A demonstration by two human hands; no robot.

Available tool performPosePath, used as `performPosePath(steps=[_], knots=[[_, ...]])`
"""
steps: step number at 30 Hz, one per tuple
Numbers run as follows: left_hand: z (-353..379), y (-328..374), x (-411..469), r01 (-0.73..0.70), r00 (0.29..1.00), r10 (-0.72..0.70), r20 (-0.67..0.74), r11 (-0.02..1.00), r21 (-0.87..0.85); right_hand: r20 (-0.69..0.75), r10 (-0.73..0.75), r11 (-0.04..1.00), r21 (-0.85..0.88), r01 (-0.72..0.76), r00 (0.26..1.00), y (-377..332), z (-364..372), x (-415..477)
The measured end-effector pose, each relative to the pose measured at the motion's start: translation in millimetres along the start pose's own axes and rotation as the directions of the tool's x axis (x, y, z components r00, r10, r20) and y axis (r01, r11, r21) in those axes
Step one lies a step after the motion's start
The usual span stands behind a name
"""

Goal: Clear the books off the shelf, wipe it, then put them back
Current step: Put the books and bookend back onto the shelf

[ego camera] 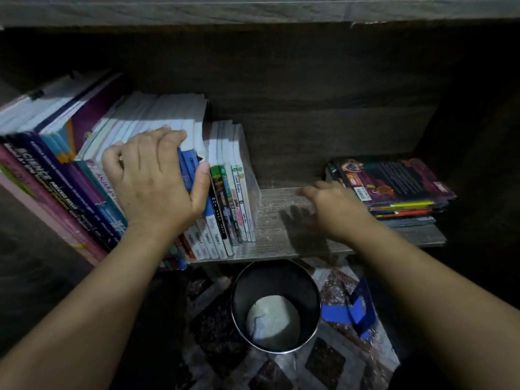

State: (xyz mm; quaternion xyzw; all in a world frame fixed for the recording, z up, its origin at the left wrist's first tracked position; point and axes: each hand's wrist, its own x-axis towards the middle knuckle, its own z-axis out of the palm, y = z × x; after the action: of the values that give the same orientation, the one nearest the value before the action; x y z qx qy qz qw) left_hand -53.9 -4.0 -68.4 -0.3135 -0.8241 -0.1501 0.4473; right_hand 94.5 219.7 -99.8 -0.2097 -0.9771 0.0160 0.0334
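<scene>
Well, below the shelf (281,237) a round bin (281,280) stands on the floor, with one pale crumpled wad (274,319) in it. My left hand (154,178) grips a clutch of the upright books (84,170) at the shelf's left, fingers over their tops and thumb on a spine. My right hand (334,204) hovers loose and empty over bare board, its fingers blurred, near the flat stack (394,184) at right. The far corners are too dark to read.

Left hand (154,175) on upright books (222,190)
</scene>
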Motion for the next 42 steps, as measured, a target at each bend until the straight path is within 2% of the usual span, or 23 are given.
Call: performPosePath(steps=[2,4,5,7,8,9,10,11,13,14,16,18,24,27,30,32,34,37,42], knots=[[1.0,0.3,0.4,0.003,1.000,-0.003,-0.006,1.000,0.001,-0.013,0.119,0.979,-0.166,-0.120,0.993,29.8,0.6,-6.9],[1.4,1.0,0.6,0.008,1.000,-0.008,-0.008,1.000,0.003,-0.023,0.312,0.926,-0.215,-0.310,0.950,55.8,2.4,-12.6],[1.3,1.4,0.6,0.010,1.000,-0.010,-0.012,1.000,0.000,-0.044,0.437,0.887,-0.144,-0.438,0.899,65.9,3.2,-14.9],[0.7,2.9,0.7,0.015,1.000,-0.015,-0.019,1.000,-0.007,-0.050,0.690,0.716,0.192,-0.671,0.722,80.3,1.6,-17.2],[0.4,3.4,0.8,0.020,1.000,-0.021,-0.019,1.000,-0.011,-0.019,0.768,0.610,0.329,-0.721,0.641,87.3,1.6,-16.6],[0.8,3.7,0.8,0.026,1.000,-0.026,-0.013,1.000,-0.015,0.010,0.796,0.556,0.385,-0.737,0.605,93.1,0.3,-17.0],[1.2,3.9,0.7,0.032,0.999,-0.032,-0.007,0.999,-0.022,0.026,0.774,0.587,0.344,-0.733,0.632,96.7,-0.4,-18.3],[1.9,3.8,0.8,0.034,0.999,-0.034,-0.002,0.999,-0.030,0.028,0.705,0.681,0.253,-0.687,0.709,99.9,-0.2,-19.8],[4.7,2.6,0.2,0.033,0.999,-0.032,0.013,0.998,-0.049,0.026,0.453,0.887,0.090,-0.453,0.891,106.0,2.9,-21.6],[6.3,1.4,-0.2,0.037,0.999,-0.036,0.026,0.998,-0.056,0.024,0.328,0.943,0.053,-0.329,0.944,109.2,5.8,-20.5],[8.2,-0.3,-0.6,0.039,0.999,-0.036,0.039,0.997,-0.072,0.020,0.208,0.978,0.006,-0.209,0.978,113.7,9.9,-16.2],[8.2,-0.2,-0.5,0.034,0.999,-0.032,0.024,0.995,-0.089,0.010,0.186,0.982,-0.026,-0.186,0.983,117.2,13.3,-11.6],[8.3,0.2,-0.7,0.034,0.999,-0.033,0.012,0.995,-0.089,0.005,0.082,0.996,0.040,-0.082,0.997,125.1,17.9,-10.7],[6.6,0.3,-1.2,0.019,1.000,-0.019,0.014,0.999,-0.048,-0.097,0.095,0.990,0.109,-0.084,0.991,128.5,14.6,-15.9],[3.3,2.2,-1.8,0.043,0.999,-0.042,0.025,0.998,-0.046,-0.223,0.164,0.985,-0.006,-0.170,0.961,135.7,17.2,-20.0],[2.1,2.9,-1.2,0.037,0.999,-0.036,0.019,0.999,-0.035,-0.221,0.266,0.957,-0.059,-0.285,0.938,141.8,20.6,-21.6],[1.3,3.1,-0.4,0.035,0.999,-0.034,0.017,0.999,-0.019,-0.219,0.284,0.955,-0.026,-0.297,0.933,143.7,25.1,-20.1],[-0.2,4.5,1.4,0.036,0.999,-0.036,0.007,0.999,0.000,-0.317,0.129,0.989,-0.029,-0.145,0.940,130.1,29.8,-17.4],[-0.9,6.7,2.1,0.056,0.998,-0.056,0.019,0.998,0.005,-0.379,-0.185,0.965,-0.246,0.094,0.907,69.8,42.2,-15.5]])
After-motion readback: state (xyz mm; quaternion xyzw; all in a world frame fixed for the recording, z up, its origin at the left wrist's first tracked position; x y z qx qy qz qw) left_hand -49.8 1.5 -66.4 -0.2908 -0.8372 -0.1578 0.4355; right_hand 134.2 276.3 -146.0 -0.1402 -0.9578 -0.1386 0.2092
